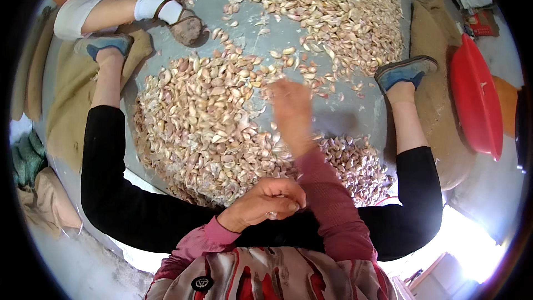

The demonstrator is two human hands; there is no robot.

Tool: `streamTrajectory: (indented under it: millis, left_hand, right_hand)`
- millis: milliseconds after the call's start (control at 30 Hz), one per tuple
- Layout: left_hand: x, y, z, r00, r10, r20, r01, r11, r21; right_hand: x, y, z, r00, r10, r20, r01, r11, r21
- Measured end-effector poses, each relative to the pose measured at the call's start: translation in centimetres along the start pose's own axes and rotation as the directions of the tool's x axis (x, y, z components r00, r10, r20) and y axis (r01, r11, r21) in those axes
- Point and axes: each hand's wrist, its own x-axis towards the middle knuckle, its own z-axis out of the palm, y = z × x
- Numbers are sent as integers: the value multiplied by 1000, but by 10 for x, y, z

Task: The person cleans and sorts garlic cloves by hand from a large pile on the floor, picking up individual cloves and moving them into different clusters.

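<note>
Loose garlic cloves [194, 111] lie in a broad heap between my spread legs. Close to my body, my left hand [264, 203] is closed, thumb against curled fingers. A small pale piece that looks like a garlic clove [271, 215] peeks out below the fingers. My right hand [291, 108] stretches forward over the heap's right edge, near scattered cloves. Motion smears its fingers, so whether they hold anything is hidden. A smaller pile of darker, purplish cloves [361, 172] sits by my right forearm.
Another large clove heap [338, 11] spreads at the far right on the grey floor surface [355, 108]. A co-worker's leg with a brown shoe [186, 28] reaches in at far left. Burlap sacks [72, 94] lie left, and a red basin [477, 97] stands on edge at right.
</note>
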Motion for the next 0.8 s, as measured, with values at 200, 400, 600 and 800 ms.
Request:
streamTrajectory:
  millis: [200,400,600,800]
  left_hand:
    - [12,-1,9,998,-59,35,60,998,-33]
    - [14,6,-8,961,151,-231,-153,988,12]
    - [16,9,7,966,144,-215,-120,985,124]
    - [13,5,4,975,77,-208,-46,988,146]
  right_hand:
    - [-24,60,-29,996,81,33,-80,996,-31]
    - [-31,23,-42,716,548,432,-693,490,528]
    - [-18,-13,-4,914,233,333,-378,790,482]
    - [30,-53,25,931,-93,352,6,971,240]
